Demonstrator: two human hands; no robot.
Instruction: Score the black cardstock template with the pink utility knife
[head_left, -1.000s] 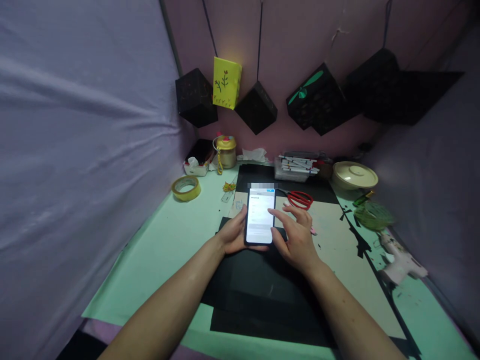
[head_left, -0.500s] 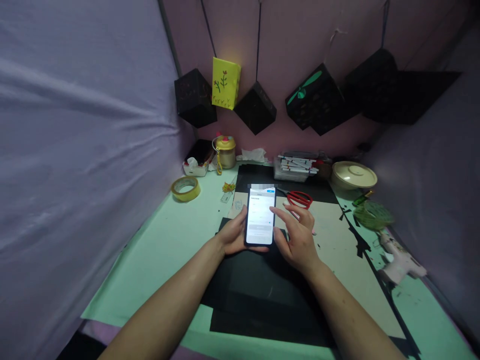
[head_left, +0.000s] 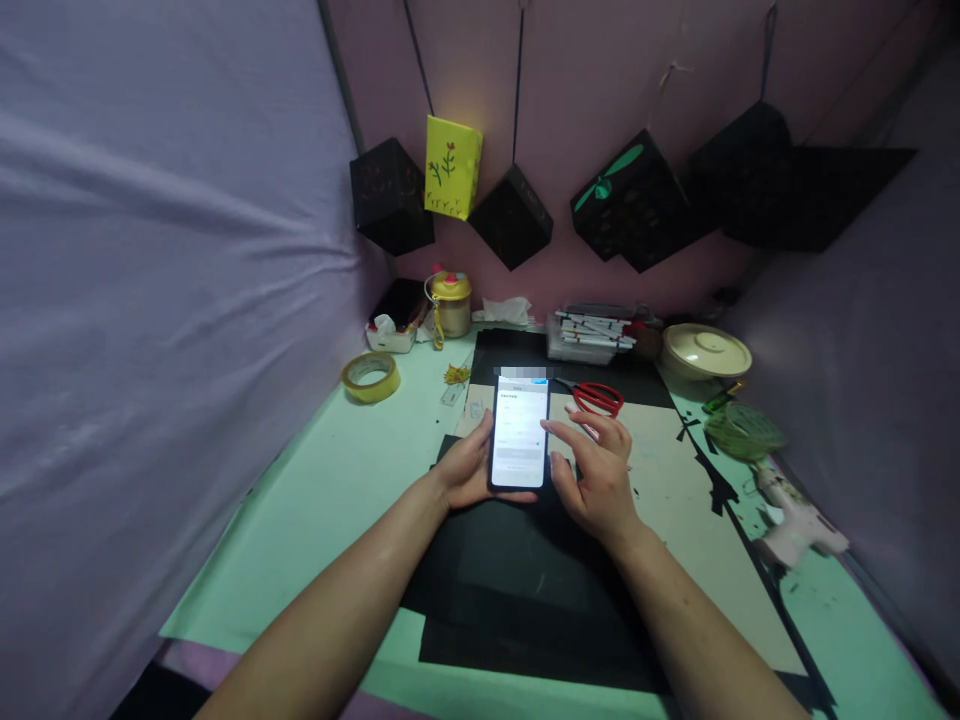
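Note:
A smartphone (head_left: 518, 440) with a bright, mostly white screen is held upright over the table. My left hand (head_left: 466, 470) is closed round its left side and lower edge. To the right of it, my right hand (head_left: 596, 468) has its fingers apart and holds nothing. Its index fingertip is at the right edge of the screen; whether it touches the glass I cannot tell. Beneath both hands lie black paper sheets (head_left: 525, 600). Red-handled scissors (head_left: 600, 398) rest just beyond my right hand, partly covered by its fingers.
On the left stand a roll of yellow tape (head_left: 372, 379) and a yellow-lidded cup (head_left: 451, 305). A clear box of white pens (head_left: 592, 335) and a cream lidded bowl (head_left: 706, 350) are at the back. A glue gun (head_left: 802, 525) lies right. Black boxes (head_left: 512, 217) and a yellow one (head_left: 453, 167) hang above.
My right index fingertip has shifted slightly down along the phone's right edge, and the thumb sits a little further from the phone. My left hand keeps its hold.

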